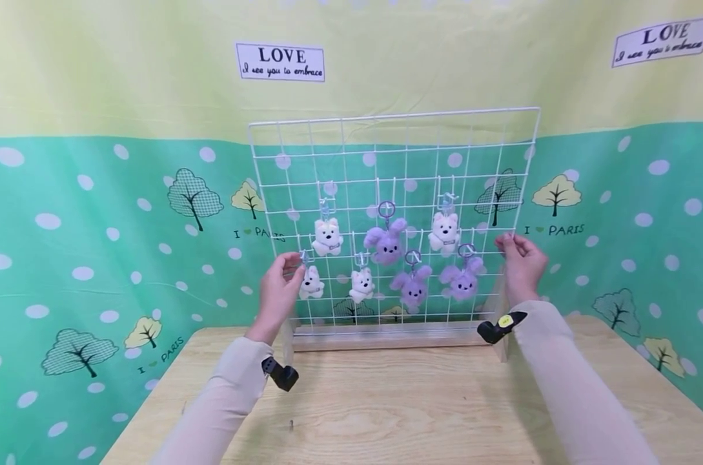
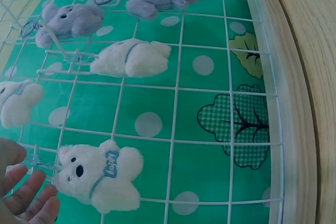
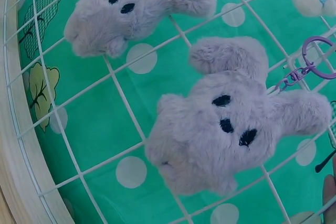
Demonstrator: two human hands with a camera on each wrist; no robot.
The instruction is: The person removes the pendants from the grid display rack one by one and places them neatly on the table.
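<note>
A white wire grid (image 1: 421, 152) stands upright in a wooden base (image 1: 392, 337). Several white plush dog keychains (image 1: 328, 237) and three purple plush rabbit keychains (image 1: 388, 244) hang from its hooks. My left hand (image 1: 278, 287) is at the grid's left side, beside the lower-left dog keychain (image 2: 100, 177). Its thumb and loosely bent fingers are around the pale blue clasp (image 2: 34, 160) without a visible pinch. At the right edge, my right hand (image 1: 522, 265) holds the grid's side wire between thumb and fingers. Only a sliver of a finger (image 3: 329, 195) shows in the right wrist view.
The wooden table (image 1: 351, 407) spreads in front of the base, with a small dark mark near its left part. Behind the grid hangs a green and yellow curtain (image 1: 95, 213) printed with trees and dots. Each wrist carries a black camera (image 1: 283, 374).
</note>
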